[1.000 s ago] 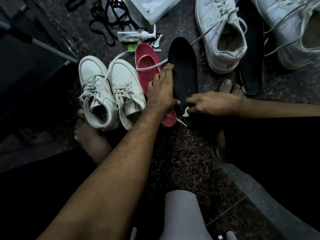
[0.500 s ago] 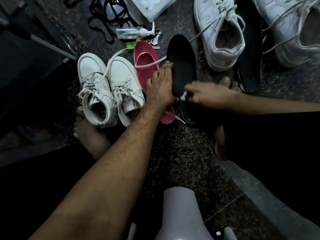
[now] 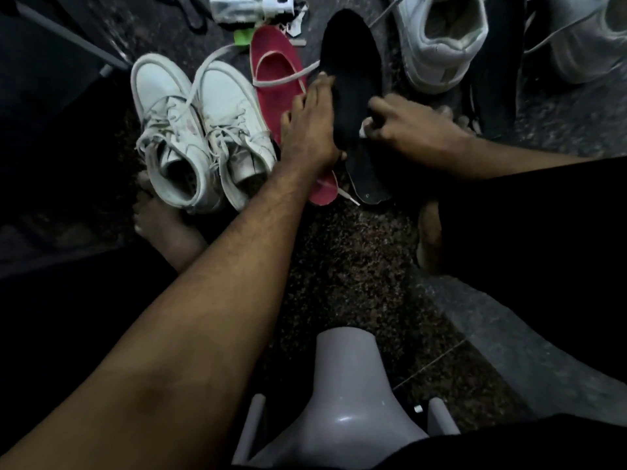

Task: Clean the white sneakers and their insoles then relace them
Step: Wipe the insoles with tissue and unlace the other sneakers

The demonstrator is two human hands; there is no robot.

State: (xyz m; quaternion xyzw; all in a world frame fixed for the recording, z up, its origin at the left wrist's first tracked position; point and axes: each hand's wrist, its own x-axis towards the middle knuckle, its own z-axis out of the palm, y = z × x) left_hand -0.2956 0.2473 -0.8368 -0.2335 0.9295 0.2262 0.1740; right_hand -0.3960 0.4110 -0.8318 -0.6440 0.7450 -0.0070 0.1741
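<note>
A black insole (image 3: 353, 72) lies lengthwise on the speckled floor, partly over a red insole (image 3: 276, 72). My left hand (image 3: 310, 125) presses flat on the black insole's left edge, fingers spread and pointing away from me. My right hand (image 3: 407, 128) is closed on a small white wipe (image 3: 363, 128) that touches the insole's middle. A pair of laced white high-top sneakers (image 3: 196, 130) stands side by side to the left. Two more white sneakers (image 3: 441, 39) sit at the top right. A loose white lace (image 3: 285, 79) crosses the red insole.
A clear spray bottle (image 3: 251, 5) lies at the top centre beside a green scrap (image 3: 242, 37). Another black insole (image 3: 498, 62) lies between the top-right sneakers. My bare feet (image 3: 163, 218) rest on the floor. A grey plastic stool part (image 3: 346, 378) is below.
My right hand has slid the wipe up the black insole, from near its heel end toward its middle. My left hand stays pressed on the insole.
</note>
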